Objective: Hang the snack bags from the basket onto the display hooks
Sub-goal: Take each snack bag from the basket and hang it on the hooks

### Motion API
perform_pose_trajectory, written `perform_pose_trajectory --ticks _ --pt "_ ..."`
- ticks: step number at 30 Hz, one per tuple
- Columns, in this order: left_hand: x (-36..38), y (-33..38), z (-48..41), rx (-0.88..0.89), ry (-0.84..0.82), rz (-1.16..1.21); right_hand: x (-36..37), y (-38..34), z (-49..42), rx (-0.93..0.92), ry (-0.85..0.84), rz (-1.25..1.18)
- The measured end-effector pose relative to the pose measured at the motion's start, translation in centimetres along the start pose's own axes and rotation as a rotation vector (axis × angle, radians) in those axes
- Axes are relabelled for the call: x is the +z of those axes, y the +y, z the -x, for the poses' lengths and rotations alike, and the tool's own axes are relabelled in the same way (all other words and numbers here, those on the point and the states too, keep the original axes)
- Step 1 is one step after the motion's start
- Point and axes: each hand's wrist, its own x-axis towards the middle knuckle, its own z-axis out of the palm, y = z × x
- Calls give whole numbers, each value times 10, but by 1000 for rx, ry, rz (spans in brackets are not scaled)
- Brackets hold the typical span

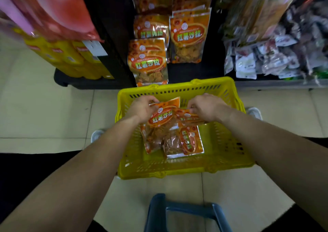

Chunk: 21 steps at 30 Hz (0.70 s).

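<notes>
A yellow plastic basket (223,159) stands on the floor in front of a dark display rack. Inside it lie several orange snack bags. My left hand (142,107) grips the top edge of the uppermost orange snack bag (162,116). My right hand (206,106) pinches a second orange bag (188,117) lying just to its right. Another bag (189,140) lies flat deeper in the basket. Identical orange bags hang in two columns on the rack, left column (148,63) and right column (189,36); the hooks themselves are hidden behind the bags.
Yellow packages (71,57) and pink-red bags (58,9) hang at the left. Grey and white packets (276,54) fill a shelf at the right. A blue stool frame (186,212) is just below me. Tiled floor (44,107) surrounds the basket.
</notes>
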Motion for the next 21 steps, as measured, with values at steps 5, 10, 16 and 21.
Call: perform_pose_trajectory --ticks 5,10,16,21 --pt "-49 44 34 88 110 -37 -82 -25 41 -92 16 74" --pt "-107 95 72 224 125 7 -143 -61 89 -201 162 165" --pt "-141 128 106 404 93 57 -162 -74 116 -264 474 172" --pt "-136 126 111 406 111 90 -151 -76 103 -226 498 75"
